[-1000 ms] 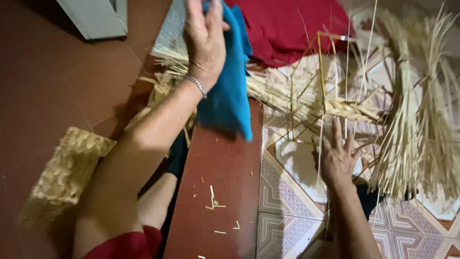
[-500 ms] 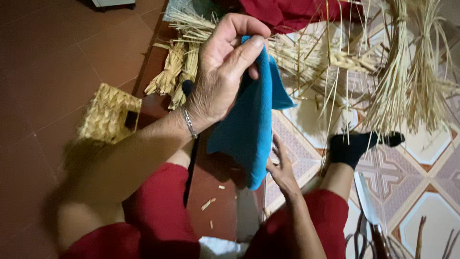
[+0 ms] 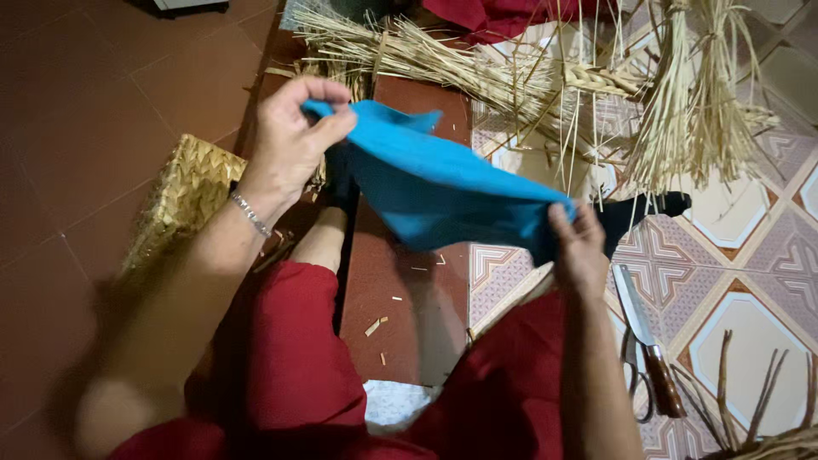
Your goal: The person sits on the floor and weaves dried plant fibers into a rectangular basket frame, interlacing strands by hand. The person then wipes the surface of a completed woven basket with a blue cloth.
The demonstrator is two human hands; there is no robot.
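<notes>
My left hand and right hand pinching the blue cloth by two corners, stretched out above my knees, woven basket by my left arm — can't see inside, straw bundles beyond, knife on the tiles.

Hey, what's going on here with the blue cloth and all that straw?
A person sitting on the floor in red trousers holds a blue cloth stretched between both hands: the left hand pinches one corner up high, the right hand grips the opposite end lower down. Bundles of straw lie spread on the floor ahead. A woven basket sits by the left arm, and a knife lies on the patterned tiles beside the right arm.
</notes>
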